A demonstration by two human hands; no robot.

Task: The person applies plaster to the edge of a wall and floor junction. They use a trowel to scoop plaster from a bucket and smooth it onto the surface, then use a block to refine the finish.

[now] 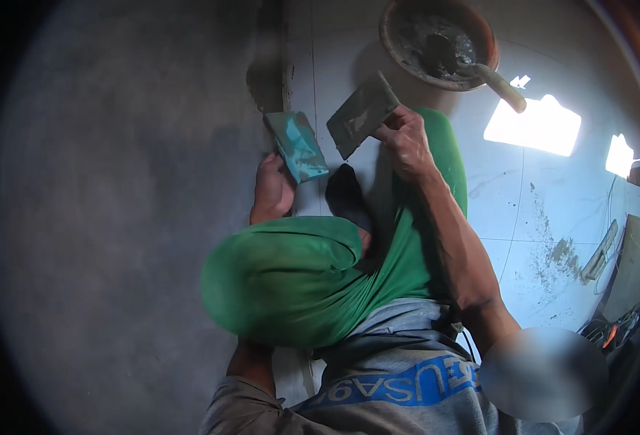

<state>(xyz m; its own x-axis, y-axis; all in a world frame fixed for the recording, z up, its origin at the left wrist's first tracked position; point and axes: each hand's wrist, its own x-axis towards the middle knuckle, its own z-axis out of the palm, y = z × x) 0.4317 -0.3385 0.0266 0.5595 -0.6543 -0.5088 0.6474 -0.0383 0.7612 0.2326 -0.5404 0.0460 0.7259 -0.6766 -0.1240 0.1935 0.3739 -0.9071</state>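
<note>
My left hand (pixel 273 185) grips a teal, flat, rectangular plate (pixel 296 145) smeared with grey mortar; the fingers are partly hidden. In my right hand (pixel 408 141) is a grey, mortar-coated flat spreader (pixel 362 117), pinched at its right edge and tilted. The two plates face each other a short gap apart, above the floor beside the grey plastered surface (pixel 138 188). Beyond my right hand stands a round brown basin (pixel 485 69) containing wet grey mortar (pixel 414 40). A trowel lies in it, its pale handle (pixel 505 88) sticking out over the rim.
My bent legs in green trousers (pixel 283 279) and a dark-socked foot (pixel 345 190) are close below the hands. Pale floor tiles (pixel 508 210) carry mortar spatter. At far right are a long narrow strip (pixel 600 252), a board (pixel 628 268) and tangled cables (pixel 621 330).
</note>
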